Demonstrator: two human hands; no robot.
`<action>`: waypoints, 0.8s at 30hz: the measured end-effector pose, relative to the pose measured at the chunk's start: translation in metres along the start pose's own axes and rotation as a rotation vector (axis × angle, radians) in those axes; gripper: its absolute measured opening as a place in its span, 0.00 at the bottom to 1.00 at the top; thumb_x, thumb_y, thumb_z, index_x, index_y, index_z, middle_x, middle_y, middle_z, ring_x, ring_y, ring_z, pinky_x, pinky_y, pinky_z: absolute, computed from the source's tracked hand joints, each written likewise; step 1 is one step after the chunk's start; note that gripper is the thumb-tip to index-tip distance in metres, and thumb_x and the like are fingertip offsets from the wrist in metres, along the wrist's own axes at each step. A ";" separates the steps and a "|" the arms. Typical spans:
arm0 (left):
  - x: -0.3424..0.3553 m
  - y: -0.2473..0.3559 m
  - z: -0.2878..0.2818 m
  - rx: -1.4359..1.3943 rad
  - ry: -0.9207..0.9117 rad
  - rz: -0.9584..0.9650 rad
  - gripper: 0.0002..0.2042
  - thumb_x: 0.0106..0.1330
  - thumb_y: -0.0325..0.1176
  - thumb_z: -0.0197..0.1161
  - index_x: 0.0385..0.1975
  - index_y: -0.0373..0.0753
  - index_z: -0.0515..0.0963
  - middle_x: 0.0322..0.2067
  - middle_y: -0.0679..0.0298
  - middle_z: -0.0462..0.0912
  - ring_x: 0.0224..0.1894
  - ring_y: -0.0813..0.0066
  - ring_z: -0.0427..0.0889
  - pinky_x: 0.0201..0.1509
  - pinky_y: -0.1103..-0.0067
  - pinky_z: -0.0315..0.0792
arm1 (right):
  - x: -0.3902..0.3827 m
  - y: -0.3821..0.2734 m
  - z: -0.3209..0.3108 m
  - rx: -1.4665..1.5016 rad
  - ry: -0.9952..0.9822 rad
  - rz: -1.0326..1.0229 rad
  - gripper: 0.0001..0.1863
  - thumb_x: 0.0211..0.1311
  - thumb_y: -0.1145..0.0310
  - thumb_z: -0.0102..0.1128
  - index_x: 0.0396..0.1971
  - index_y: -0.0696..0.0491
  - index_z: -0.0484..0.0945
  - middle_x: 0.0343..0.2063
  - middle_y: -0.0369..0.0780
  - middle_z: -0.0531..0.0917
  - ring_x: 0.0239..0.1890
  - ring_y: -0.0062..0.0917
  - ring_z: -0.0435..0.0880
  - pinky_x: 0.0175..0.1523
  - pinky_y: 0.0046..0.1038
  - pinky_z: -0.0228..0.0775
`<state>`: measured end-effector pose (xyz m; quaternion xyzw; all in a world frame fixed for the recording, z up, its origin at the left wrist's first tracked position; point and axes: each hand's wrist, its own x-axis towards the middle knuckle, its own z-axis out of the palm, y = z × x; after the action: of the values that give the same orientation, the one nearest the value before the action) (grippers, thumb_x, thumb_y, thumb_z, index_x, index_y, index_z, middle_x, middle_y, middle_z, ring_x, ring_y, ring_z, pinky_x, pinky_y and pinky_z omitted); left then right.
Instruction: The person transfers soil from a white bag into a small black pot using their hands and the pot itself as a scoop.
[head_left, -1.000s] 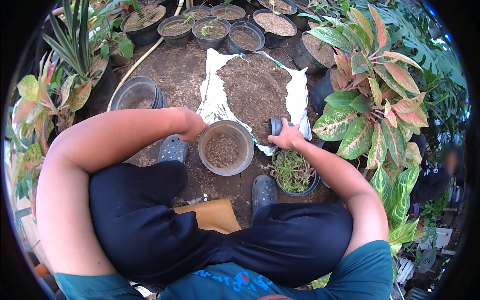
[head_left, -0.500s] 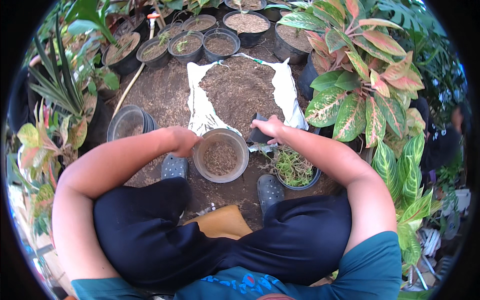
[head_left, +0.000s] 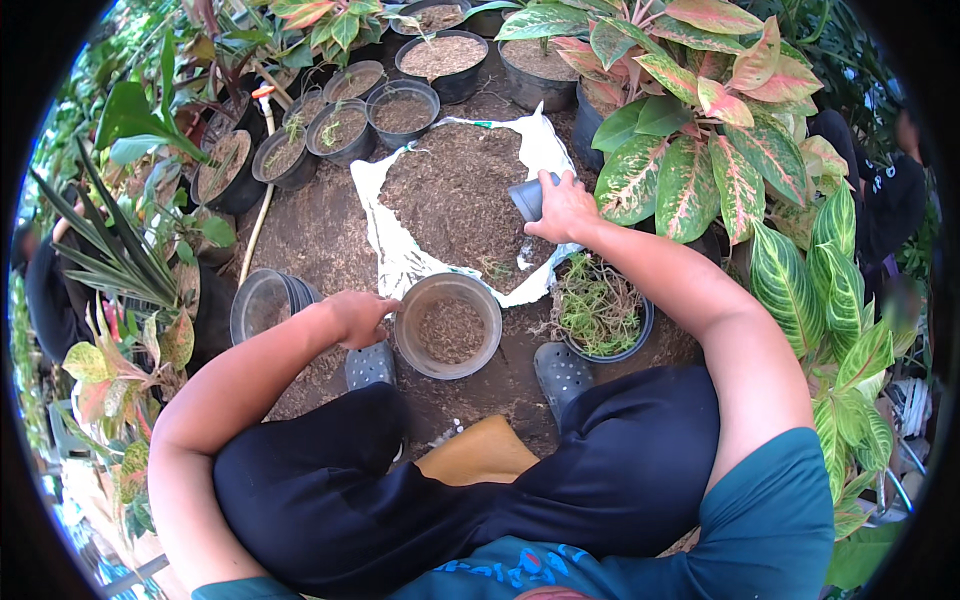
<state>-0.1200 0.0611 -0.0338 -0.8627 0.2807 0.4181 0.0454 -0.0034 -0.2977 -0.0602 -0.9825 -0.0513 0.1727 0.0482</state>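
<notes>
My left hand [head_left: 362, 318] is closed on the left rim of a grey plastic pot [head_left: 402, 338], which stands on the ground between my feet with some brown soil mix inside. Farther off, my right hand [head_left: 562, 208] grips a small dark pot [head_left: 526, 201], tilted over the right side of an opened white sack [head_left: 368, 200]. Loose brown soil mix [head_left: 450, 185] fills the sack. Just right of the grey pot is a dark tub [head_left: 645, 325] heaped with pulled green plants [head_left: 597, 305].
Stacked empty pots [head_left: 262, 300] stand left of my left hand. Several dark pots with soil, like this one [head_left: 403, 108], line the far side. A big pink-green leafy plant [head_left: 690, 180] crowds the right, and a white pipe [head_left: 258, 225] lies at left. People sit at both edges.
My right hand has moved away from the grey pot, up and right over the sack, with the small dark pot. My left hand stays at the grey pot's rim. The whole view has shifted slightly.
</notes>
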 end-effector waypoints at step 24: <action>-0.004 -0.002 0.004 -0.029 -0.018 0.004 0.31 0.72 0.43 0.62 0.73 0.42 0.64 0.63 0.45 0.78 0.64 0.45 0.79 0.68 0.58 0.73 | -0.004 -0.058 0.054 -0.429 -0.338 -0.822 0.23 0.58 0.65 0.66 0.55 0.50 0.85 0.60 0.37 0.81 0.69 0.35 0.70 0.72 0.47 0.61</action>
<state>-0.1234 0.0660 -0.0331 -0.8589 0.2760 0.4300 0.0345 -0.0306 -0.2366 -0.1029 -0.8268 -0.4762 0.2821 -0.1000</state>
